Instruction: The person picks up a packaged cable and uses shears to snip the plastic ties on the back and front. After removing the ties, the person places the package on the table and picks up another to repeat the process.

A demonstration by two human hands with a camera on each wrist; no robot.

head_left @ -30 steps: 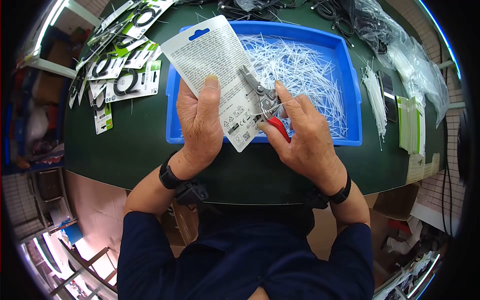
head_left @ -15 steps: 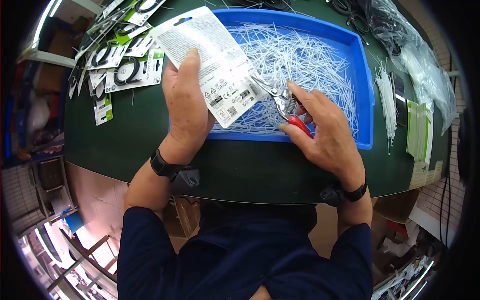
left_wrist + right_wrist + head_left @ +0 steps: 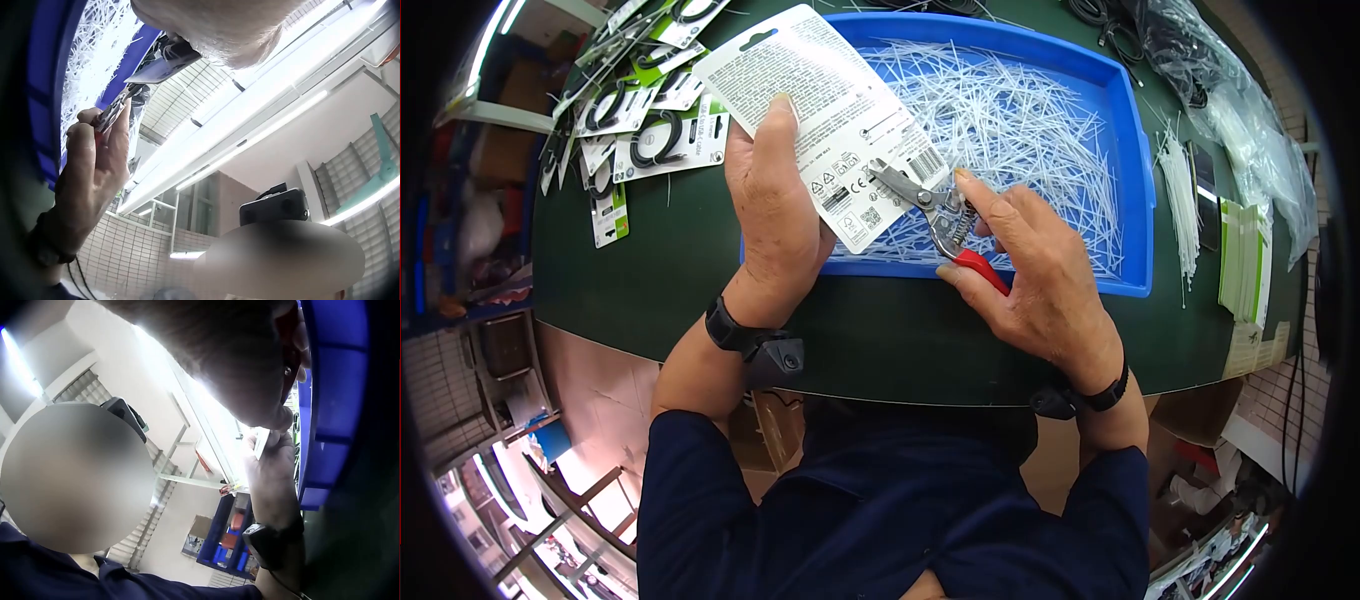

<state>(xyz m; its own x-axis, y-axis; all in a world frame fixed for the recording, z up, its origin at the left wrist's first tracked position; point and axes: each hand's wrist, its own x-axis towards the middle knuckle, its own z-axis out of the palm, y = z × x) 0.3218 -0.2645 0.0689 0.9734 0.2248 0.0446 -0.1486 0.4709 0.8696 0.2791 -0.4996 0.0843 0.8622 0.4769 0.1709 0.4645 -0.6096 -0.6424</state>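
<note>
In the head view the left hand (image 3: 775, 200) grips a printed white card (image 3: 805, 95) by its left side, thumb on the printed face and the other fingers hidden behind. The right hand (image 3: 1045, 265) holds cutters with red handles (image 3: 978, 268), index finger near the spring and thumb at the handle. Their metal blades (image 3: 897, 182) lie over the lower right part of the card. In the left wrist view the right hand (image 3: 94, 169) holds the cutters beside the card (image 3: 164, 67). In the right wrist view the red handle (image 3: 287, 362) shows beneath the right hand (image 3: 219, 356).
A blue tray (image 3: 1135, 200) of loose white ties (image 3: 1010, 130) lies behind the hands. Carded black cables (image 3: 657, 140) are piled at the left. At the right are a bundle of white ties (image 3: 1178, 200), green-edged cards (image 3: 1240, 260) and clear plastic bags (image 3: 1240, 130).
The left hand and card have moved left and slightly up. The cutters swung away right, then came back over the card's lower part. The tray appears farther right in the view.
</note>
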